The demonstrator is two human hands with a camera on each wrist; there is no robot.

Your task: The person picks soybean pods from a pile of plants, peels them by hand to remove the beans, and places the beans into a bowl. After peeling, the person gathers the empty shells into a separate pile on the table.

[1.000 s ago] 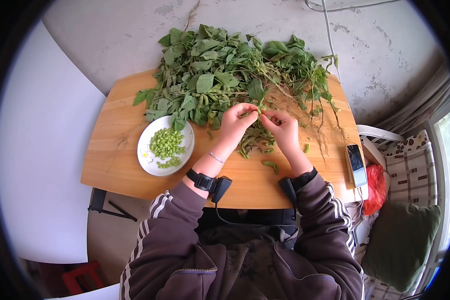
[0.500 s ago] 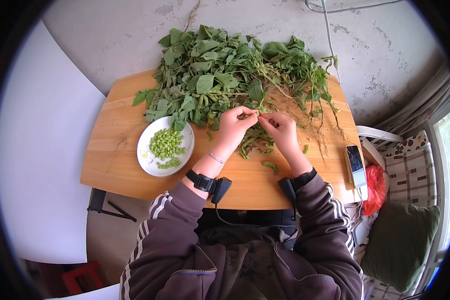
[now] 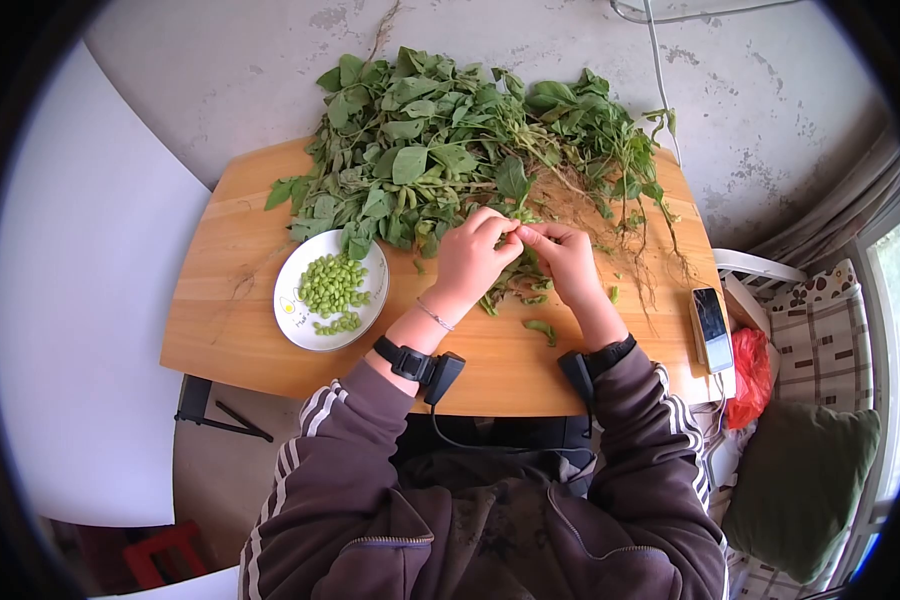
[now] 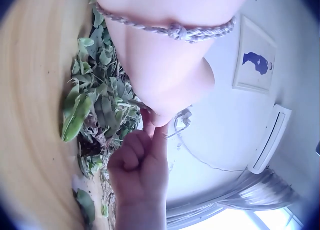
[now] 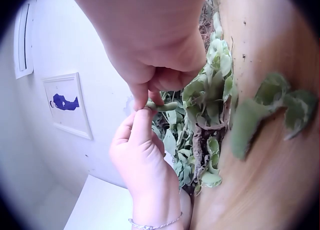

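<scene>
Over the middle of the table, my left hand (image 3: 475, 258) and right hand (image 3: 568, 264) meet at the fingertips. Between them they pinch a green soybean pod (image 5: 170, 106), seen in the right wrist view; in the head view the fingers hide most of it. Below the hands lies a pile of split pods (image 5: 215, 87), and one more pod (image 3: 541, 330) is nearer the front edge. To the left stands a white plate (image 3: 291, 290) with several shelled green beans (image 3: 332, 285) on it.
A large heap of leafy soybean plants (image 3: 410, 130) covers the back of the wooden table (image 3: 235, 240), with roots trailing at the right. A phone (image 3: 711, 325) stands at the right edge. Beyond it are a red plastic bag (image 3: 752, 375) and a dark green cushion (image 3: 805, 490).
Both hands have stayed in nearly the same place. My left fingers have shifted and bent further over the pod, which showed more plainly between the fingertips in the earlier head views.
</scene>
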